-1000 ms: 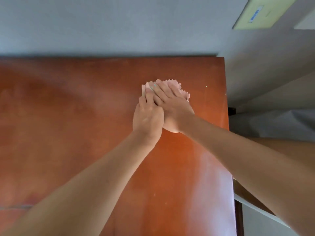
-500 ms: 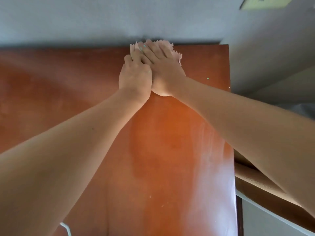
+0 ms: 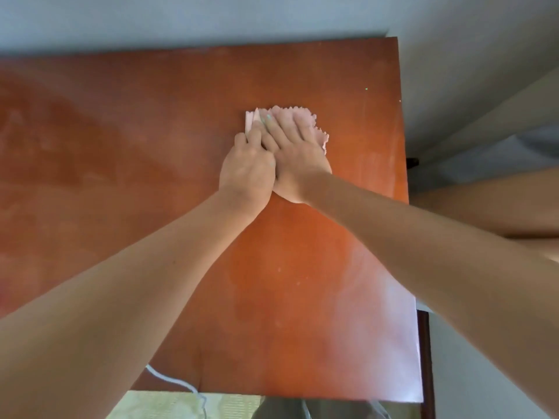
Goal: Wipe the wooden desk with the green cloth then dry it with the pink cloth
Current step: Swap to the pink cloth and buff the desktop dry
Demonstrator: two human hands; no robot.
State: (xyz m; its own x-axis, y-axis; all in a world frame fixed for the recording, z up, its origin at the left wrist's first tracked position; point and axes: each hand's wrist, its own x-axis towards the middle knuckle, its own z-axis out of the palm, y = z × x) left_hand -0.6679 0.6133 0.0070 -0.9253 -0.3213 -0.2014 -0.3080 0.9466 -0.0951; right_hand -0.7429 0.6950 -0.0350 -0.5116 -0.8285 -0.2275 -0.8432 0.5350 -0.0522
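Observation:
A pink cloth point(image 3: 314, 128) with a frayed edge lies flat on the reddish-brown wooden desk point(image 3: 121, 146), right of centre toward the far side. My right hand point(image 3: 298, 155) presses on it with straight fingers. My left hand point(image 3: 246, 167) lies alongside, fingers flat on the cloth's left part and partly under the right hand's fingers. Most of the cloth is hidden beneath both hands. No green cloth is in view.
A grey wall runs along the desk's far edge. The desk's right edge point(image 3: 403, 164) drops to a gap beside a pale surface. A white cable point(image 3: 178, 384) hangs off the near edge, above a greenish patterned floor point(image 3: 181, 406).
Both hands and the pink cloth slid from the desk's far edge back toward me, after pushing out to that edge in the half second before.

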